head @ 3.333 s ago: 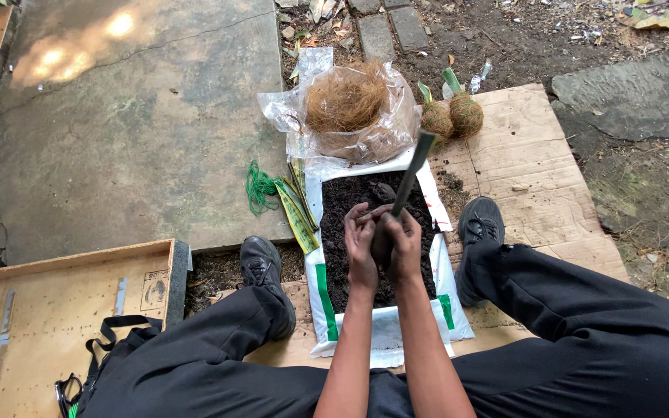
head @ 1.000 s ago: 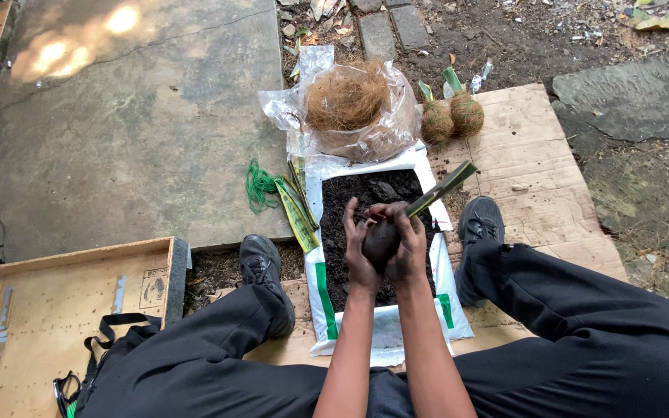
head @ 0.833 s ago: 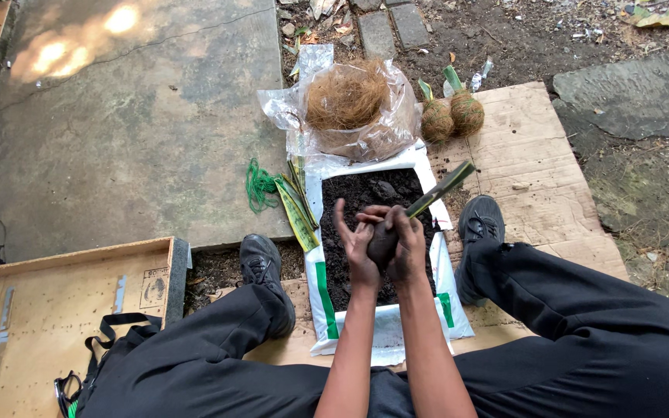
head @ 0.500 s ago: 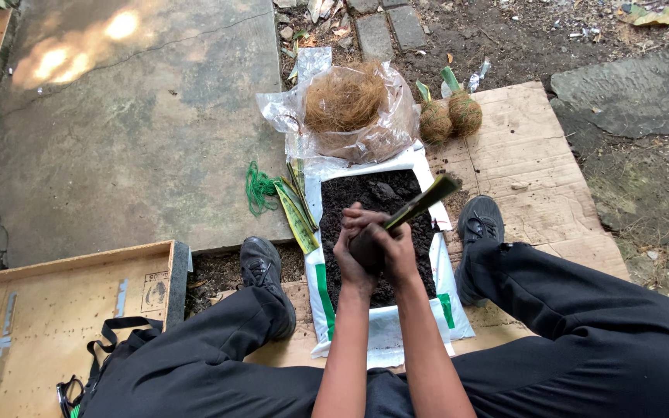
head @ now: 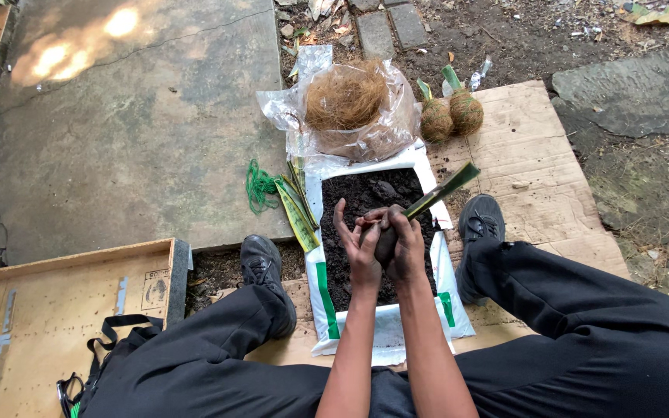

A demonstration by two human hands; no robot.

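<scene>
Both my hands meet over an open white bag of dark soil [head: 358, 193] lying between my feet. My left hand [head: 359, 246] and my right hand [head: 406, 246] press around a dark ball of soil [head: 385, 241] from either side. A long green leaf cutting [head: 443, 190] sticks out of the ball, slanting up to the right. My left fingers are partly spread along the ball's side; my right hand wraps it more closely.
A clear plastic bag of brown coconut fibre [head: 348, 101] lies beyond the soil bag. Two fibre-wrapped balls with green shoots [head: 451, 112] rest on the cardboard sheet [head: 540, 162]. Green twine [head: 259, 186] and leaf strips [head: 297, 209] lie left. A shallow wooden box [head: 48, 310] sits near left.
The leaf cutting has tilted from nearly upright to slanting right. My hands have lifted the soil ball slightly and kept turning and pressing it.
</scene>
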